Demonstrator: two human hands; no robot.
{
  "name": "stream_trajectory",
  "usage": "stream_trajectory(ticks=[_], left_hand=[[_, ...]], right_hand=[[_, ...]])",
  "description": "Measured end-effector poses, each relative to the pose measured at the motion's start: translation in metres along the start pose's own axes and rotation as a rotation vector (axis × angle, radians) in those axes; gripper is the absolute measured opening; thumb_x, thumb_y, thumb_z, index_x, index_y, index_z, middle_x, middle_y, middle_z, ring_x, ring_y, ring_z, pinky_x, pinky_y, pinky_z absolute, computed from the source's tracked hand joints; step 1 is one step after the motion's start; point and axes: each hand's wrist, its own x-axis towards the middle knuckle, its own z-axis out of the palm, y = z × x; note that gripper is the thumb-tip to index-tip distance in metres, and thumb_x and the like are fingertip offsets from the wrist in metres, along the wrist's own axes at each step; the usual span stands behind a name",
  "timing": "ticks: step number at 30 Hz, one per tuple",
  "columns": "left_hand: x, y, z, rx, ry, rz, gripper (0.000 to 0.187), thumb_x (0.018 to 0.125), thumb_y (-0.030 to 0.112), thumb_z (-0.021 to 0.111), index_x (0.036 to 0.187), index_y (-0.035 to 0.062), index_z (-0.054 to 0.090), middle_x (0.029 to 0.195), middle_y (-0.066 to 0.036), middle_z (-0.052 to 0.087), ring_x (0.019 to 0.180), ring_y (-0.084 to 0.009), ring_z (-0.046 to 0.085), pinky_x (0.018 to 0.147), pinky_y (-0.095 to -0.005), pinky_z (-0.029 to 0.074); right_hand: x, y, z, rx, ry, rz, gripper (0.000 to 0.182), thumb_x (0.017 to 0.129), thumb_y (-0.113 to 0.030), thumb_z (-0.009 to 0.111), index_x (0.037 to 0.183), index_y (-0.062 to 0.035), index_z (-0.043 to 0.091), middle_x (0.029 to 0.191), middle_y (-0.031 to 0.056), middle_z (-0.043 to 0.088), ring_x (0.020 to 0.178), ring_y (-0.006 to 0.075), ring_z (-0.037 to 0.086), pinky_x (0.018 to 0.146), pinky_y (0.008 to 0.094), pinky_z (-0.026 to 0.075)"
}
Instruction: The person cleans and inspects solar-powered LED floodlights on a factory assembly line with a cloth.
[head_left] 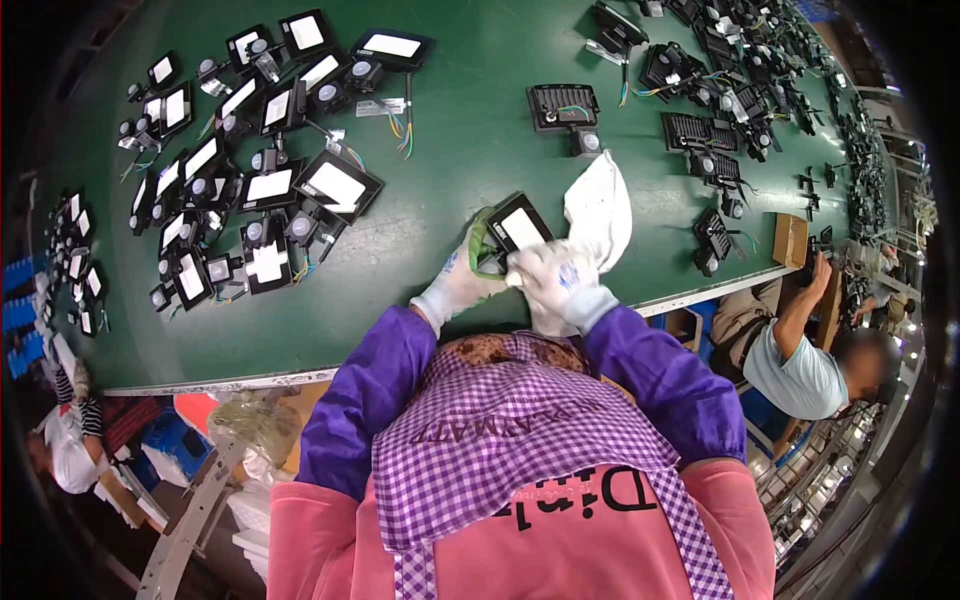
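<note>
A black LED floodlight (519, 228) with a pale panel is tilted in front of me at the table's near side. My left hand (462, 278), in a white glove with green edging, grips its left side, fingers wrapped around the lower end. A white cloth (600, 205) runs from the tabletop under my right hand (560, 280) and hangs out below it. That gloved hand is closed on the cloth, its fingertips against the floodlight's lower edge. Part of the floodlight is hidden by both hands. Beyond them another floodlight (564, 108) lies back side up, its round sensor toward me.
Several floodlights (268, 187) with sensors and loose wires cover the left of the green table (460, 130). More lie face down (700, 130) on the right. A cardboard box (790, 240) stands by the right edge, near a seated person (800, 365). Another person (75, 450) is at far left.
</note>
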Motion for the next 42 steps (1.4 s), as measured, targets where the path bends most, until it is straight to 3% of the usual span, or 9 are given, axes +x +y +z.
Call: stream_trajectory(ticks=[3, 8, 14, 18, 26, 31, 34, 35, 42], left_hand=[[-0.002, 0.016, -0.003, -0.019, -0.01, -0.135, 0.108, 0.068, 0.007, 0.078, 0.154, 0.0047, 0.013, 0.132, -0.016, 0.053, 0.122, -0.0225, 0.052, 0.101, -0.0341, 0.044], [-0.004, -0.002, 0.003, 0.014, 0.067, -0.017, 0.103, 0.069, 0.003, 0.078, 0.153, 0.0073, 0.017, 0.127, -0.01, 0.054, 0.11, -0.0184, 0.054, 0.092, -0.0313, 0.049], [0.004, 0.004, 0.0, 0.001, 0.043, -0.091, 0.099, 0.072, 0.005, 0.077, 0.152, 0.0097, 0.019, 0.119, -0.009, 0.057, 0.101, -0.0157, 0.057, 0.079, -0.03, 0.053], [0.007, 0.002, 0.001, 0.026, 0.04, -0.086, 0.096, 0.073, 0.003, 0.076, 0.151, 0.0098, 0.021, 0.118, -0.009, 0.057, 0.1, -0.0151, 0.058, 0.077, -0.0284, 0.053], [0.012, -0.019, -0.001, -0.067, -0.008, -0.019, 0.088, 0.073, -0.002, 0.075, 0.147, 0.0052, 0.028, 0.124, -0.008, 0.054, 0.106, -0.0156, 0.057, 0.087, -0.0282, 0.052], [0.007, 0.006, 0.001, -0.306, 0.04, -0.126, 0.097, 0.069, 0.006, 0.081, 0.149, 0.0058, 0.026, 0.13, -0.011, 0.054, 0.118, -0.02, 0.053, 0.097, -0.0323, 0.047], [0.008, 0.023, 0.003, -0.14, 0.076, -0.188, 0.099, 0.068, 0.006, 0.081, 0.15, 0.0061, 0.025, 0.13, -0.011, 0.054, 0.117, -0.0202, 0.055, 0.096, -0.0313, 0.048], [0.009, 0.01, 0.001, -0.227, 0.031, -0.125, 0.099, 0.072, 0.008, 0.081, 0.152, 0.0062, 0.021, 0.126, -0.011, 0.055, 0.103, -0.0174, 0.058, 0.08, -0.0291, 0.054], [0.006, 0.023, -0.003, -0.044, 0.03, -0.133, 0.099, 0.073, 0.008, 0.081, 0.152, 0.0081, 0.021, 0.134, -0.011, 0.051, 0.116, -0.0206, 0.056, 0.094, -0.0316, 0.05]], right_hand=[[-0.047, -0.006, -0.01, -0.16, -0.295, 0.056, 0.018, 0.082, -0.022, 0.063, 0.1, -0.0181, 0.062, 0.089, 0.008, 0.069, 0.083, 0.0288, 0.068, 0.073, 0.0427, 0.052], [-0.053, -0.01, -0.015, 0.123, 0.234, 0.348, 0.016, 0.092, -0.023, 0.058, 0.089, -0.0067, 0.058, 0.082, 0.0148, 0.067, 0.076, 0.0355, 0.066, 0.066, 0.0444, 0.051], [0.011, -0.024, -0.026, 0.002, -0.306, 0.514, 0.021, 0.092, -0.026, 0.051, 0.1, -0.0066, 0.056, 0.095, 0.0207, 0.067, 0.087, 0.0371, 0.066, 0.077, 0.0472, 0.051], [0.028, -0.017, -0.022, -0.001, -0.165, 0.222, 0.021, 0.092, -0.026, 0.052, 0.098, -0.0069, 0.058, 0.093, 0.0185, 0.068, 0.084, 0.0372, 0.067, 0.076, 0.0473, 0.051], [0.061, -0.027, -0.02, 0.044, -0.133, 0.384, 0.025, 0.091, -0.031, 0.054, 0.1, -0.007, 0.058, 0.094, 0.0182, 0.068, 0.092, 0.0358, 0.066, 0.08, 0.0468, 0.05], [0.028, -0.01, -0.003, 0.123, -0.168, 0.404, 0.039, 0.073, -0.02, 0.069, 0.108, -0.005, 0.059, 0.094, 0.0184, 0.064, 0.091, 0.0374, 0.065, 0.081, 0.0451, 0.051], [0.013, -0.041, -0.048, -0.131, -0.276, 0.302, 0.021, 0.086, -0.019, 0.056, 0.101, -0.0044, 0.061, 0.093, 0.021, 0.066, 0.088, 0.0363, 0.066, 0.081, 0.0455, 0.052], [0.026, -0.022, -0.022, 0.029, -0.255, 0.416, 0.023, 0.082, -0.021, 0.062, 0.098, -0.0049, 0.058, 0.095, 0.0216, 0.066, 0.089, 0.0365, 0.066, 0.08, 0.0453, 0.052], [0.022, -0.013, -0.008, 0.062, -0.149, 0.323, 0.027, 0.089, -0.028, 0.058, 0.104, -0.0064, 0.056, 0.092, 0.0212, 0.066, 0.088, 0.0375, 0.066, 0.077, 0.0465, 0.051]])
